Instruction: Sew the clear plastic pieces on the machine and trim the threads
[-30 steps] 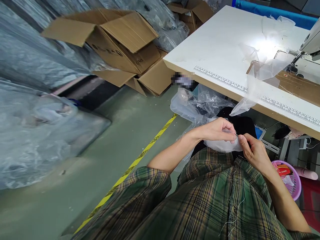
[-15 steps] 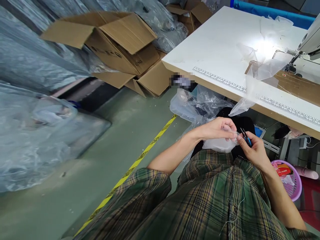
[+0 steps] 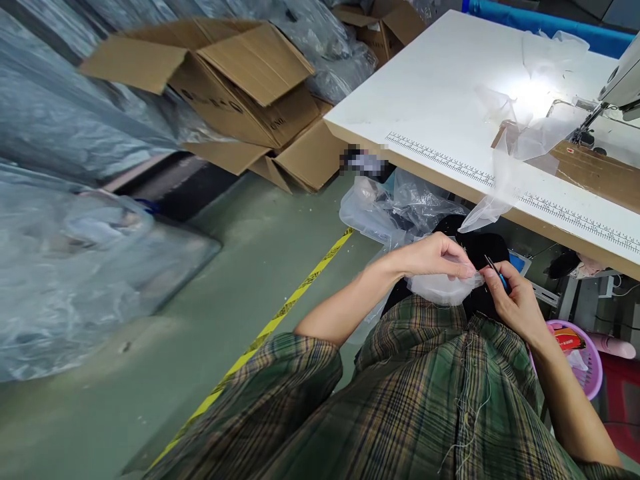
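Observation:
My left hand is closed in a pinch on a small piece of sheer white fabric held over my lap. My right hand is closed round small blue-handled thread snips, whose blades point at the fabric's right edge beside my left fingertips. Both hands sit just above my plaid green shirt. More sheer white fabric hangs off the edge of the white sewing table.
A sewing machine stands at the table's right end. Open cardboard boxes and plastic-wrapped bundles fill the left. A yellow tape line crosses the green floor. A pink basket sits under the table at right.
The right hand has shifted slightly right and up with the snips, whose blades now show at the fabric's edge. The left hand keeps its pinch on the fabric.

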Tool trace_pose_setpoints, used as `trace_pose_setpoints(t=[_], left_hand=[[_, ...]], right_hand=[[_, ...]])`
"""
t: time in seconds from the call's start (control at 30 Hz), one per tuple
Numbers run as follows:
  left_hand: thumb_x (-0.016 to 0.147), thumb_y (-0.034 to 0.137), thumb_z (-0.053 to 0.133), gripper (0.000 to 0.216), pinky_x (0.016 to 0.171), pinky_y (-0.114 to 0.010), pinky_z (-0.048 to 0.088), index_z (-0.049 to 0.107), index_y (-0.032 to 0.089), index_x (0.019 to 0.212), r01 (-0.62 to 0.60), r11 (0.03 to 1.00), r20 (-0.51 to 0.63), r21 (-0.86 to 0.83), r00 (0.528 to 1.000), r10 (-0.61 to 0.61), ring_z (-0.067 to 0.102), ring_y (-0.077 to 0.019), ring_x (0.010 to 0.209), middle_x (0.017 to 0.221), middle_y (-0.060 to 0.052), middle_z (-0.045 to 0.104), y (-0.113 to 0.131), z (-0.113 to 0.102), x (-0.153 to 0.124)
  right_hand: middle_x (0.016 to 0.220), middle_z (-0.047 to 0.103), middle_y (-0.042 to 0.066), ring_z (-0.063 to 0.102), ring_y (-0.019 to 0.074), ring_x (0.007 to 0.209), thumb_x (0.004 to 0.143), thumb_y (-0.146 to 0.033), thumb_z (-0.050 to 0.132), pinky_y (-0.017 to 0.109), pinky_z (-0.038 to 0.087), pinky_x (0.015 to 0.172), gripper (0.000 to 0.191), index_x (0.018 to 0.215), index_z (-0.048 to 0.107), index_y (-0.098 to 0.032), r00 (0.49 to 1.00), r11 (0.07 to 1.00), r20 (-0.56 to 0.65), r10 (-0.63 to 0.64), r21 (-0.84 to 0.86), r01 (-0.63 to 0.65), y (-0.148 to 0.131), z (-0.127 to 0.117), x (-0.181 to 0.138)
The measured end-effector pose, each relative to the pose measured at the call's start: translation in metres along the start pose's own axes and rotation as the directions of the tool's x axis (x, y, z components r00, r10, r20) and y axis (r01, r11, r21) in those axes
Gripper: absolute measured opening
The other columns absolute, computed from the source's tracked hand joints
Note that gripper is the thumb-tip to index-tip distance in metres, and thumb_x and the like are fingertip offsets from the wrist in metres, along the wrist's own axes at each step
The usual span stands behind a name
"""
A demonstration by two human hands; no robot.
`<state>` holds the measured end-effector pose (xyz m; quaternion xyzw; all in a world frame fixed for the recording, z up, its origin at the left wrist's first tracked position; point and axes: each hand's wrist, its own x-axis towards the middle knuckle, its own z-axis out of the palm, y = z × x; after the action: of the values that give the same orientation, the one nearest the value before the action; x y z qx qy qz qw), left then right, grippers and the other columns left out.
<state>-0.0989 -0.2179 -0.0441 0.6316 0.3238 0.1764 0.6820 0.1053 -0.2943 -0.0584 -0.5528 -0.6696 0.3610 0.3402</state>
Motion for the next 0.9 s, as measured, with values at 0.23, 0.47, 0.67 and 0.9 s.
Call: trace_pose_setpoints(t=[0.23, 0.47, 0.67, 0.9], left_hand=[[0.07, 0.037, 0.083, 0.026, 0.066, -0.022, 0.049, 0.074, 0.013, 0.074, 0.014, 0.994, -0.041, -0.104, 0.999, -0.019, 0.059, -0.01, 0.065, 0.07, -0.003, 0.071, 0.002, 0.003, 0.0], [0.072, 0.033, 0.081, 0.022, 0.066, -0.022, 0.048, 0.074, 0.012, 0.072, 0.001, 0.997, -0.056, -0.081, 0.998, -0.005, 0.059, -0.0099, 0.065, 0.069, -0.003, 0.071, 0.001, 0.004, 0.0], [0.071, 0.032, 0.081, 0.022, 0.069, -0.023, 0.049, 0.073, 0.012, 0.069, 0.009, 0.996, -0.073, -0.086, 0.997, -0.015, 0.061, -0.0114, 0.069, 0.068, -0.003, 0.07, 0.002, 0.006, -0.001], [0.076, 0.033, 0.078, 0.024, 0.07, -0.025, 0.05, 0.073, 0.011, 0.085, 0.032, 0.999, -0.067, -0.011, 0.997, -0.033, 0.063, -0.0125, 0.069, 0.074, -0.004, 0.073, 0.0, 0.008, -0.003]], right_hand=[[0.075, 0.06, 0.004, 0.054, 0.0171, 0.064, 0.102, -0.057, 0.025, 0.03, 0.038, 0.06, 0.053, 0.079, 0.059, -0.023, 0.995, 0.975, -0.041, -0.087, -0.209, 0.076, 0.0, 0.008, 0.0], [0.073, 0.059, 0.004, 0.051, 0.0163, 0.06, 0.103, -0.057, 0.024, 0.029, 0.033, 0.056, 0.055, 0.082, 0.061, -0.022, 0.984, 0.938, -0.065, -0.166, -0.32, 0.137, -0.005, 0.01, 0.001], [0.069, 0.057, 0.003, 0.049, 0.0159, 0.058, 0.099, -0.067, 0.022, 0.029, 0.031, 0.054, 0.062, 0.076, 0.059, -0.022, 0.989, 0.939, -0.093, -0.115, -0.335, 0.078, -0.009, 0.014, 0.003], [0.065, 0.055, 0.0, 0.045, 0.0137, 0.057, 0.092, -0.075, 0.031, 0.027, 0.035, 0.054, 0.063, 0.076, 0.059, -0.021, 0.994, 0.997, -0.074, 0.082, 0.016, -0.081, -0.002, 0.01, 0.005]])
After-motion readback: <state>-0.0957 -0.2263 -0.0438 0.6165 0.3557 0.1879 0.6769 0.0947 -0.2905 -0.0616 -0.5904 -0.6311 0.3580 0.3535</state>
